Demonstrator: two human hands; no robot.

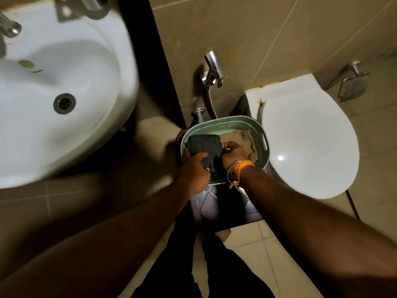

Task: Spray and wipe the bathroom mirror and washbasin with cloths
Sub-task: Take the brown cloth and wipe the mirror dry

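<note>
While the washbasin (64, 89) blurred at ten o'clock, its tap (10, 29) ran off the left edge and could hardly be made out. Part of a metal fitting (86, 7) at the top was cut off too. No mirror showed from where I stood.

Both hands had closed on a dark grey cloth (205, 147) over a green perforated basket (257, 134) near the middle. His left hand (194, 171) gripped the cloth's near corner, fingers curled round it. His right hand (233, 152) pinched the cloth's right edge, though its fingertips were half hidden in the folds. A beige cloth (245, 138) lay beneath in the basket, mostly covered, so I could not tell its full shape. Around the right wrist sat an orange thread (242, 166) and a thin metal bangle (231, 171).

That basket rested on a dark brown stool (221, 209) with a diamond-patterned top, largely masked by the basket and forearms. At three o'clock the white toilet lid (311, 143) was shut, just beside the basket. A chrome hand sprayer (212, 67) hung on the tiled wall (257, 29) at twelve o'clock, its hose dropping behind the basket. A metal paper holder (352, 82) stood at two o'clock, dim and soft. Dark trousers (214, 265) filled the tiled floor (268, 244) at six o'clock.
</note>
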